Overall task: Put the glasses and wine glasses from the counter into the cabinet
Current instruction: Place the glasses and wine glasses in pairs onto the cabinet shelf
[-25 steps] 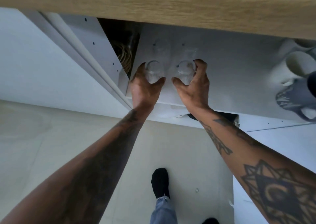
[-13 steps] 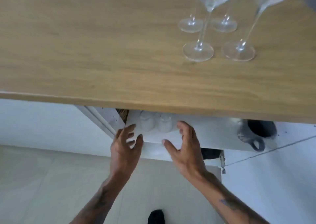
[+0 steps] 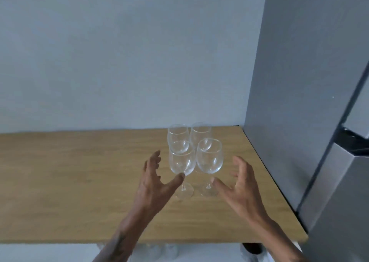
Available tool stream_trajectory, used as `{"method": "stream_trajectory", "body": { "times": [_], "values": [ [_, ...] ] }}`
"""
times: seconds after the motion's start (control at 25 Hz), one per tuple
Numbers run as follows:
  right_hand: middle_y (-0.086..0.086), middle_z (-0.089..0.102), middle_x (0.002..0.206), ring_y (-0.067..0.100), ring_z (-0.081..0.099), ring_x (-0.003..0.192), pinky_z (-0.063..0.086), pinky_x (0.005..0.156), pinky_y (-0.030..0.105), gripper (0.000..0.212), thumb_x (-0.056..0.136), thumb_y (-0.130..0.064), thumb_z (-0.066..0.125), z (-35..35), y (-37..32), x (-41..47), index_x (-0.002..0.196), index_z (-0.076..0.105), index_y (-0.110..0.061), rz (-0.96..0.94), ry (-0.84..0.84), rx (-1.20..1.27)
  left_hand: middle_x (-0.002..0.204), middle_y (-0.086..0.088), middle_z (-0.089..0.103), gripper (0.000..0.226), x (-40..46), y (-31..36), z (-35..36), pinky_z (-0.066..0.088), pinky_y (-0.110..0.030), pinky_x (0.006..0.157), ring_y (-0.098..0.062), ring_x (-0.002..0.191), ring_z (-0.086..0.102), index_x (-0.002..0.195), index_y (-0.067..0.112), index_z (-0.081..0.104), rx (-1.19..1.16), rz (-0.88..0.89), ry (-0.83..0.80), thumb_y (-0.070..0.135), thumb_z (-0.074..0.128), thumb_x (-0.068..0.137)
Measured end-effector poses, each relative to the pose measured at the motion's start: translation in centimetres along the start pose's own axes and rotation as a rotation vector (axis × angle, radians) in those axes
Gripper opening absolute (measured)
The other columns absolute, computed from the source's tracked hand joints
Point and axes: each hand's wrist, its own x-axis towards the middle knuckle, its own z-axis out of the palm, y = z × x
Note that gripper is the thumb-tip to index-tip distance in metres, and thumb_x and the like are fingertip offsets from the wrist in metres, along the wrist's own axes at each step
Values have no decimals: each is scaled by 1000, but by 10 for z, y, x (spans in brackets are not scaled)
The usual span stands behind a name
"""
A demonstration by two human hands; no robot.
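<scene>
Both hands are spread open and hold nothing. Left hand (image 3: 153,181) sits just left of the near-left wine glass (image 3: 182,163), its thumb tip at the base of that bowl; actual contact cannot be confirmed. Right hand (image 3: 242,189) sits just right of the near-right wine glass (image 3: 209,156), apart from it. Behind these stand two more wine glasses (image 3: 178,135) (image 3: 200,132). All four stand upright on the wooden counter (image 3: 69,181), stems vertical, rims up, close together near the wall (image 3: 119,52).

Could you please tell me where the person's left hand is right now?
In the head view, the left hand hovers open over the wooden counter, thumb beside the front-left wine glass.
</scene>
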Motion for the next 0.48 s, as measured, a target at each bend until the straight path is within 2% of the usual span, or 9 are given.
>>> {"method": "stream_trajectory", "body": {
  "times": [0.12,0.24,0.28,0.36,0.4,0.48],
  "values": [
    [4,22,157,20,28,144,27,102,21,113,69,-30,84,14,-8,55,155,11,-21,95,-62,12,149,-3,39,121,44,5,22,44,-43,108,-22,136,43,154,28,19,19,-63,-128,54,85,56],
    [2,19,160,21,25,147,26,101,22,124,61,-29,87,40,3,82,154,5,-30,153,-161,47,149,-5,43,125,65,-14,43,45,-42,107,-28,136,45,152,30,21,10,-91,-186,57,83,46],
    [1,23,158,21,29,144,28,100,22,120,61,-29,86,47,9,86,153,9,-33,150,-162,51,143,0,48,117,68,-23,49,49,-40,101,-27,130,51,146,38,26,-26,-76,-185,55,85,47],
    [-2,35,150,17,39,134,32,94,23,109,61,-28,85,56,16,86,147,19,-36,126,-104,74,124,20,53,95,69,-35,54,53,-26,83,-16,115,60,125,64,31,-140,-51,-168,52,87,48],
    [-3,40,146,14,41,128,34,92,23,104,61,-28,85,57,16,83,143,22,-37,113,-69,91,118,25,52,91,66,-36,53,51,-20,76,-10,110,61,117,70,30,-191,-43,-161,52,87,49],
    [-5,44,141,12,44,125,36,91,23,97,63,-26,86,50,13,67,139,25,-35,85,-26,116,118,23,52,92,49,-30,45,50,-15,65,-6,104,63,118,69,31,-231,-50,-139,54,88,48]
  ]
}}
